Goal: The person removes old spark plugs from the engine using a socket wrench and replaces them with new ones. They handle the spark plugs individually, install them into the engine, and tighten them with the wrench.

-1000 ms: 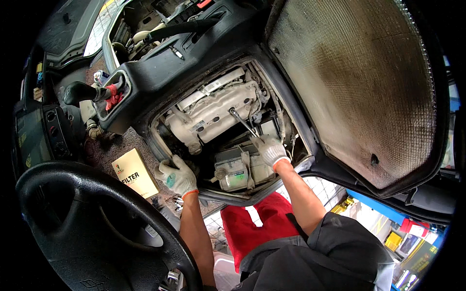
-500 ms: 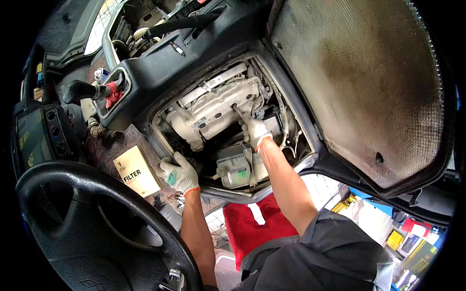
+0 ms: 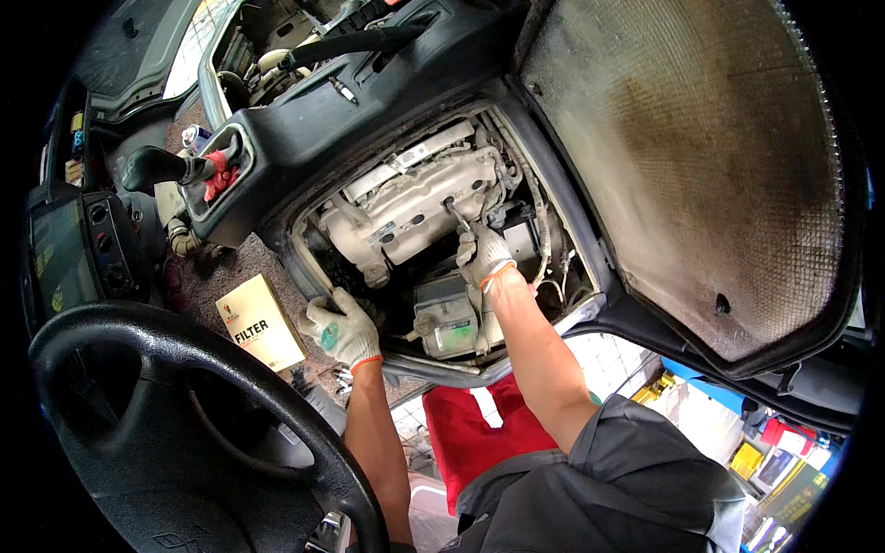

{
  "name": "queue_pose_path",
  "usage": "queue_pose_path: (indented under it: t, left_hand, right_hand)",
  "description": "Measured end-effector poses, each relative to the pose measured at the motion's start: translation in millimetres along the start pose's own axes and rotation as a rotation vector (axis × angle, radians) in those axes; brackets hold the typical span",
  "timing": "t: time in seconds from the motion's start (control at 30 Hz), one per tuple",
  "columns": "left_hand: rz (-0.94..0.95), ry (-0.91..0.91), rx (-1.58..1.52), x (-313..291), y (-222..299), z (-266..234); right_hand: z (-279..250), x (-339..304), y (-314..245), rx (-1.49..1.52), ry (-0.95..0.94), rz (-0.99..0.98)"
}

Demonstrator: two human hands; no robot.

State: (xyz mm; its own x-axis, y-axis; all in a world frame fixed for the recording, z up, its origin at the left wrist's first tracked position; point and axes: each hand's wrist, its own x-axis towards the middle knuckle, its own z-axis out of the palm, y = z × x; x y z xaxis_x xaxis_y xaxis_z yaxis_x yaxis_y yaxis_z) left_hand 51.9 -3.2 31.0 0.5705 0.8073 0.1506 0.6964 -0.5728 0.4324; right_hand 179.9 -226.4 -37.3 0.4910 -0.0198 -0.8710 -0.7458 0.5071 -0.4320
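Observation:
My right hand (image 3: 486, 254), in a white knit glove with an orange cuff, is closed on a thin, shiny metal tool (image 3: 460, 219). The tool's far end meets a dark round hole in the pale, dusty engine cover (image 3: 406, 210); its exact kind is too small to make out. Other dark round openings line the same cover. My left hand (image 3: 343, 329), gloved alike with a green patch on its back, leans on the near-left rim of the engine bay (image 3: 293, 267). Its fingers are apart, and I see nothing held in them.
A raised panel (image 3: 682, 175) with a stained quilted lining stands at the right. A grey box (image 3: 444, 318) sits low in the bay. The steering wheel (image 3: 101, 323), a cream filter box (image 3: 261, 323) on carpet and a gear lever (image 3: 152, 170) are at the left.
My right hand has drawn slightly back toward me, and more of the metal tool shows between the glove and the engine cover. The left hand stays on the rim.

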Motion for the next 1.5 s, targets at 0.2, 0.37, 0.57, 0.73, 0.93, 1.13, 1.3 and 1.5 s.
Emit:
queue_pose_path:
  t: [0.2,0.37,0.57,0.73,0.93,1.13,1.3,1.5]
  left_hand:
    - [-0.016,-0.028,0.011,-0.2,6.9,-0.3]
    - [-0.02,-0.032,-0.022,0.5,-2.4,1.2]
    - [-0.032,-0.046,-0.008,-0.3,0.5,-0.4]
    - [0.005,-0.031,0.009,0.4,1.1,0.5]
    - [0.007,-0.028,-0.026,-0.2,4.8,-1.0]
    - [-0.024,-0.057,0.024,-0.2,-4.1,1.1]
    - [-0.04,-0.097,0.009,1.6,-1.2,-3.3]
    - [-0.026,-0.032,0.03,0.4,6.5,-1.5]
  right_hand:
    - [-9.2,16.6,15.0,-0.98,0.373,-0.888]
    - [-0.9,9.8,-4.5,-0.278,-0.01,-0.072]
    - [3.6,-9.0,-0.1,-1.065,0.225,-0.532]
    - [-0.7,10.7,-4.8,-0.346,-0.018,-0.144]
    - [-5.5,9.6,21.9,-1.004,0.356,-0.836]
    - [4.5,0.7,1.7,-0.145,-0.055,-0.092]
    - [15.9,-11.0,4.9,-0.532,0.143,-0.392]
    - [9.5,10.2,0.3,-0.249,0.102,-0.289]
